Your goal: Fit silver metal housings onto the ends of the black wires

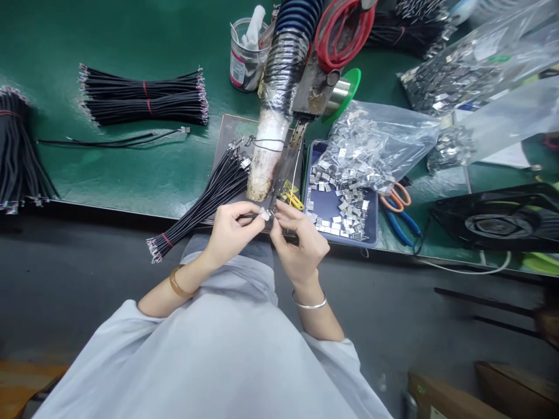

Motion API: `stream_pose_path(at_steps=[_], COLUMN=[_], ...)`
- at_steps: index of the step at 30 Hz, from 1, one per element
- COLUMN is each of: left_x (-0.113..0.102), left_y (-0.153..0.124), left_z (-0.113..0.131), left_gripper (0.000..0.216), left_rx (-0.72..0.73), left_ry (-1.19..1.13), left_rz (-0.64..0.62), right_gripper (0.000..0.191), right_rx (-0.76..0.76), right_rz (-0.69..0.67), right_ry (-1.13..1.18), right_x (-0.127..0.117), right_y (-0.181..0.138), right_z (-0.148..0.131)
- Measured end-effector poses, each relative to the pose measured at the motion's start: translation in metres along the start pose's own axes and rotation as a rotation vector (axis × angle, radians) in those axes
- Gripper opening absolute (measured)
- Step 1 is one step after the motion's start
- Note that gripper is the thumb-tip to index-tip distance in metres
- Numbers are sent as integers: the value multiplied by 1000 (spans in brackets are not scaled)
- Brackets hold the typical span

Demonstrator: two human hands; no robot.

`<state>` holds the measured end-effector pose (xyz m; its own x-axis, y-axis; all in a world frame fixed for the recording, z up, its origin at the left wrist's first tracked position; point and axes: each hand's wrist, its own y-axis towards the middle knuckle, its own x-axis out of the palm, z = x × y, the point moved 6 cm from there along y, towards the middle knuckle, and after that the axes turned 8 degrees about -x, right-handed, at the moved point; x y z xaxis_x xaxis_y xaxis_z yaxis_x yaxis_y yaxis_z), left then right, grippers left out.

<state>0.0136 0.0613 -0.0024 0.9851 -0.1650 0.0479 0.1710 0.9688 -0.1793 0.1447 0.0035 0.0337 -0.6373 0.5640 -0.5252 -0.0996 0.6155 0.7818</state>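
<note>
- At the far left, a thick bundle of black cables (15, 145) lay over the front edge of the green counter (131, 180).
- Next came two cable bundles (144, 93) side by side, each tied with a red band, and just in front of them a few loose cables (113, 141), one ending in a metal plug.
- A slanting cable bundle (203, 201) ran from the work board (222, 145) out past the counter edge, its banded end nearest the person.
- The left hand (236, 227), a brown bangle at its wrist, had thumb and forefinger clamped on a small metal connector (264, 214) at the counter's front edge.
- Behind stood a clear jar (238, 58) with white material sticking out.
- A ribbed hose (290, 49) came down, its stained white end (261, 174) just beyond the connector.
- The right hand (301, 233), with a silver bangle, had its fingertips drawn close together beside the connector; whether they gripped it could not be told.
- Further right, a blue tray (372, 224) held loose metal connectors (336, 226), a clear bag of more (371, 139) leaning into it.
- Orange-handled scissors (398, 198) and a blue-handled tool (404, 227) lay beside the tray, near a black fan (498, 221).
</note>
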Motion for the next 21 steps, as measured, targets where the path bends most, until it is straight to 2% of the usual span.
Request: stream_pose_path(at_steps=[10, 21], left_x=[-1, -2], left_y=[-3, 3], left_z=[13, -3], left_gripper=[10, 12], left_rx=[68, -80], left_ry=[24, -39], left_rz=[14, -47], right_gripper=[15, 17], right_rx=[53, 24], right_rz=[-23, -96], right_ry=[23, 35], right_x=[-1, -1], right_y=[7, 2], right_z=[-2, -1])
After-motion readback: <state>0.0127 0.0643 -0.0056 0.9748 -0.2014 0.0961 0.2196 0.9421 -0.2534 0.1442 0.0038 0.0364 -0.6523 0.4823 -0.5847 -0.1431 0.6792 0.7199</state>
